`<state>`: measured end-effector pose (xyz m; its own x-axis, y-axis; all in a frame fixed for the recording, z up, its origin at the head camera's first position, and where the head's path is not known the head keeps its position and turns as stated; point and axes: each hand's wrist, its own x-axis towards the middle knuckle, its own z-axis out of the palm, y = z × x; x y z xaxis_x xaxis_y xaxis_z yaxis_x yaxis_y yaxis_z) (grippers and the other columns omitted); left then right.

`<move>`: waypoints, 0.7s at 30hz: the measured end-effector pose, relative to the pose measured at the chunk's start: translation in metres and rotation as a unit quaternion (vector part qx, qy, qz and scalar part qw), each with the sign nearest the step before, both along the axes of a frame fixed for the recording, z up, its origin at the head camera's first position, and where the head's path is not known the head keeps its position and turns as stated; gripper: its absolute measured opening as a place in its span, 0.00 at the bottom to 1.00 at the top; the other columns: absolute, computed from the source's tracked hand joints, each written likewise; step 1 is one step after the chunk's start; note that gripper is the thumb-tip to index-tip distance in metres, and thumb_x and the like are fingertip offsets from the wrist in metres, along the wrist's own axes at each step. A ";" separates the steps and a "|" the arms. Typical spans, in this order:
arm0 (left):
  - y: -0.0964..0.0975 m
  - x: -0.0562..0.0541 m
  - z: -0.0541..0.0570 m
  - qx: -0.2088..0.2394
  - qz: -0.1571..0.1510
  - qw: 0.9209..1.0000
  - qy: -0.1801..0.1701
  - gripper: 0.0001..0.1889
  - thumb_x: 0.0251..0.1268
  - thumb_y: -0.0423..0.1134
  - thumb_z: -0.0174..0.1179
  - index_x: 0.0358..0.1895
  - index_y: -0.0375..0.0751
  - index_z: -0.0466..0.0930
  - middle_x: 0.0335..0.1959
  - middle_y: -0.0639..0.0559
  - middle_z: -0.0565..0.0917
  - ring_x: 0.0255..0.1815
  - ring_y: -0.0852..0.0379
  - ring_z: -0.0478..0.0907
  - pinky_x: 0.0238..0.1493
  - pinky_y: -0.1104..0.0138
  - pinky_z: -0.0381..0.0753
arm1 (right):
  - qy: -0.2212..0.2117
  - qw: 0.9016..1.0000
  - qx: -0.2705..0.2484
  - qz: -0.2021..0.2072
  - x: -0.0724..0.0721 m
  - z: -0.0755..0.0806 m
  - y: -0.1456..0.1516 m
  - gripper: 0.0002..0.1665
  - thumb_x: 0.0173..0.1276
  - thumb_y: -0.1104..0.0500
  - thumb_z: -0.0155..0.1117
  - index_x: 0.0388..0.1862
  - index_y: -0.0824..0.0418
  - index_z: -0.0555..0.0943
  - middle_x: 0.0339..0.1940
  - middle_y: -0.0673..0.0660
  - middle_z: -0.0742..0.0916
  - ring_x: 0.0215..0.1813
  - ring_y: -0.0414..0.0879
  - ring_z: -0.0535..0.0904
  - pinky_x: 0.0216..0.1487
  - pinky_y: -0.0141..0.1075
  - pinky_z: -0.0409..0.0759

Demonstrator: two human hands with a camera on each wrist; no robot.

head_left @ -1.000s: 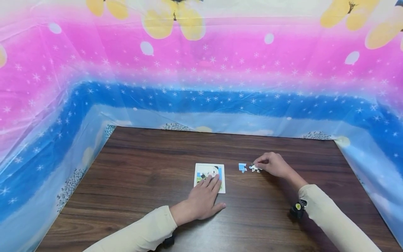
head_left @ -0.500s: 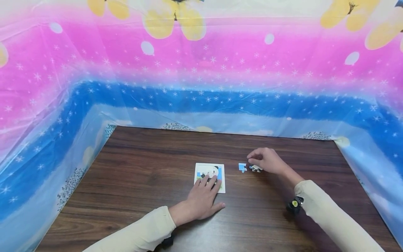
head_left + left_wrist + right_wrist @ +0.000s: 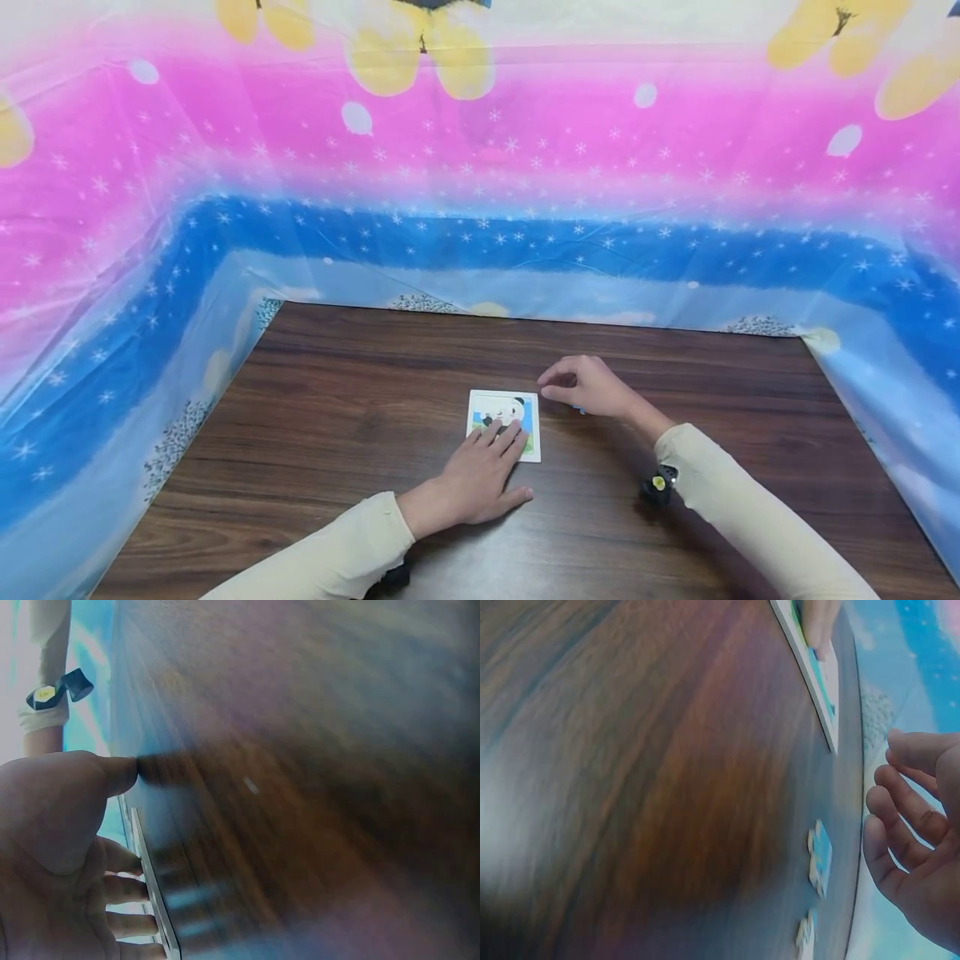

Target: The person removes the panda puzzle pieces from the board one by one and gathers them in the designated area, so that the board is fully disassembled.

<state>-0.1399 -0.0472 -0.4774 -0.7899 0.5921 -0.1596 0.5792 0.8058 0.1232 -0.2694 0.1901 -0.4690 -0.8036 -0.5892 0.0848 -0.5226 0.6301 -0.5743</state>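
My left hand (image 3: 480,479) lies flat with its fingers spread over the lower part of a white-framed panda jigsaw puzzle (image 3: 534,425). In the left wrist view its fingertips rest at the edge of the puzzle board (image 3: 155,892). My right hand (image 3: 592,387) hovers just right of the puzzle's upper right corner, its fingers loosely bent. No object shows between its thumb and forefinger. In the right wrist view a blue puzzle piece (image 3: 821,859) and a second piece (image 3: 807,937) lie on the table beneath that hand. From the head the hand mostly hides them.
The dark wooden table (image 3: 360,367) extends around the puzzle. A pink and blue printed cloth (image 3: 480,242) stands along its back and sides. Each wrist carries a black camera, such as the right wrist camera (image 3: 660,483).
My right hand has left the two loose pieces, rising and moving left to the puzzle's upper right corner. The left hand stays on the puzzle. The head view has shifted slightly.
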 end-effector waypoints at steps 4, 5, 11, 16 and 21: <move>-0.001 0.000 -0.001 0.005 -0.002 1.000 0.001 0.41 0.77 0.66 0.46 0.81 0.42 0.57 0.83 0.45 0.56 0.83 0.43 0.52 0.78 0.49 0.58 | 0.007 1.000 0.000 0.020 0.001 -0.004 -0.013 0.11 0.73 0.54 0.68 0.50 0.54 0.90 0.43 0.45 0.88 0.38 0.37 0.81 0.40 0.37 0.81; -0.001 0.000 -0.001 0.005 -0.002 1.000 0.002 0.41 0.76 0.65 0.46 0.81 0.42 0.57 0.83 0.45 0.56 0.83 0.43 0.52 0.78 0.49 0.58 | 0.008 1.000 -0.001 0.024 0.002 -0.004 -0.016 0.10 0.73 0.55 0.69 0.49 0.54 0.90 0.42 0.46 0.88 0.37 0.37 0.80 0.39 0.36 0.81; -0.001 0.000 0.000 0.006 -0.003 1.000 0.004 0.41 0.77 0.65 0.46 0.81 0.42 0.56 0.83 0.45 0.55 0.82 0.43 0.53 0.78 0.48 0.59 | 0.017 0.999 -0.014 0.050 0.003 -0.009 -0.027 0.10 0.73 0.57 0.68 0.49 0.55 0.90 0.44 0.47 0.87 0.40 0.37 0.81 0.42 0.35 0.82; -0.001 0.001 0.001 0.004 -0.003 1.000 0.006 0.41 0.77 0.65 0.46 0.81 0.42 0.57 0.83 0.45 0.55 0.82 0.43 0.53 0.78 0.48 0.59 | 0.014 0.998 -0.003 0.062 0.004 -0.013 -0.033 0.10 0.72 0.57 0.69 0.49 0.54 0.91 0.46 0.47 0.87 0.43 0.38 0.81 0.45 0.36 0.82; -0.001 0.001 0.002 0.002 -0.004 1.000 0.011 0.41 0.76 0.65 0.46 0.81 0.41 0.57 0.83 0.44 0.56 0.82 0.43 0.54 0.78 0.49 0.59 | 0.017 0.997 0.013 0.068 0.003 -0.015 -0.037 0.09 0.72 0.56 0.69 0.48 0.51 0.91 0.47 0.46 0.87 0.49 0.39 0.82 0.51 0.39 0.82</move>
